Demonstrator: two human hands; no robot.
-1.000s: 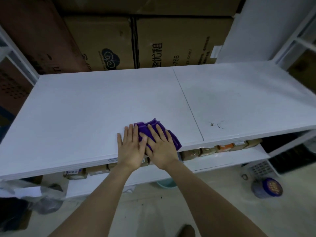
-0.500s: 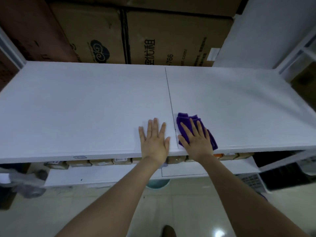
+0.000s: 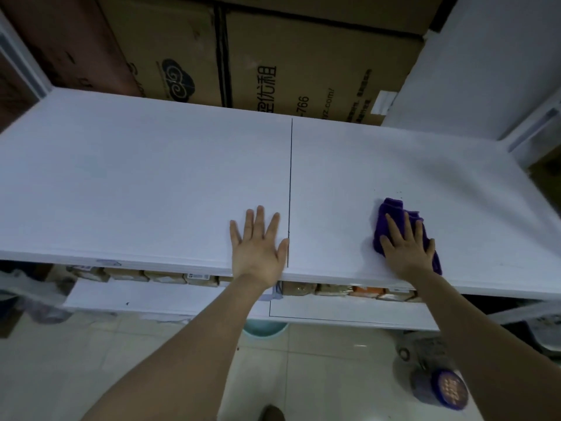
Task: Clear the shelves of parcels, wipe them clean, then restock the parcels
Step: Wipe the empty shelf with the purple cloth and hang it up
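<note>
A white shelf spans the view, with no parcels on it and a thin seam down its middle. My right hand presses flat, fingers straight, on a purple cloth on the right panel near the front edge. My left hand rests flat on the shelf just left of the seam, fingers spread. Below the front edge, a row of small brown parcels stands on the lower shelf, with an orange one among them.
Large cardboard boxes stand behind the shelf. A white upright post is at the right. On the tiled floor lie a teal bucket, partly hidden, and a round blue-lidded tin. Plastic bags sit at the lower left.
My right hand has slid the purple cloth rightwards along the front of the shelf, from left of the seam onto the right panel. My left hand parted from it and stays by the seam.
</note>
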